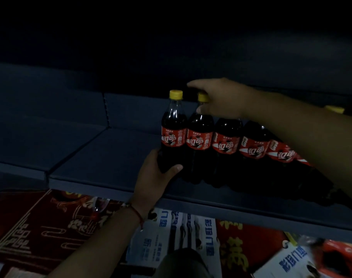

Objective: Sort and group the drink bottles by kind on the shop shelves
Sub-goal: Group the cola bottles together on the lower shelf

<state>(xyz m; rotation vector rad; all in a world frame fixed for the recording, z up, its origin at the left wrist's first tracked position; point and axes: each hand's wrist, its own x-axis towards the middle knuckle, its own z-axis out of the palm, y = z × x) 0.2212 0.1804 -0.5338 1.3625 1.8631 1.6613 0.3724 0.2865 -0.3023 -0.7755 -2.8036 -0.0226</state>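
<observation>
Now your left hand [158,177] grips the base of the end cola bottle [173,129], thumb wrapped across its dark lower body. Your right hand [217,99] reaches over from the right and closes round the neck of the second bottle [199,137], just beside the first; its index finger sticks out straight past the yellow cap [202,97]. A red string [136,212] circles your left wrist.

Both bottles stand upright on the shelf [103,157], touching each other. To the right of your right hand, under your forearm, a row [253,145] of matching cola bottles with red labels runs on, each touching the next. So this kind looks largely grouped already. The two in your hands seem to be the last ones joining the row's left end, though that is a judgement. Left of your left hand, the shelf is bare grey board. The light is very dim, and the shelf space above your right hand is too dark to read.

Below your left hand, the lower level holds red printed cartons [30,223] and white cartons [161,237] with blue lettering. What is inside them cannot be seen. No other kinds of drink bottle show clearly, so how much sorting remains elsewhere cannot be told.
</observation>
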